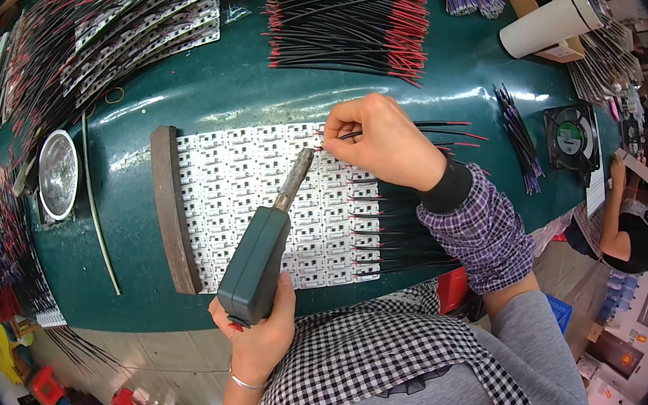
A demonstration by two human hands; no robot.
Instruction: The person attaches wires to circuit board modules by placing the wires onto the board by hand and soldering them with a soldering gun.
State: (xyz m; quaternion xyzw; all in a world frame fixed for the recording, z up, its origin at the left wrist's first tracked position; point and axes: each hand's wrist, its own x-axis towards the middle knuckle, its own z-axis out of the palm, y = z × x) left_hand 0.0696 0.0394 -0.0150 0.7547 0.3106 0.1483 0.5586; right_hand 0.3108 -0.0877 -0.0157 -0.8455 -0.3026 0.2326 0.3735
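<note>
My left hand (263, 333) is wrapped round a dark green soldering gun (255, 263), whose metal tip slants up and right over a white circuit board panel (253, 187). Close to that tip, near the panel's upper right corner, my right hand (381, 143) pinches a thin black wire (431, 122) with red ends. Several more black wires (414, 244) run from the panel's right edge toward me. A brown bar (174, 213) lies along the left edge of the panel. The exact spot where tip and wire meet is too small to make out.
A large bundle of black and red wires (346, 21) lies at the back, with stacked board panels (150, 38) to its left. A round metal dish (59, 174) stands left. At right are a white tumbler (549, 23), a small fan (571, 138) and a co-worker (632, 237).
</note>
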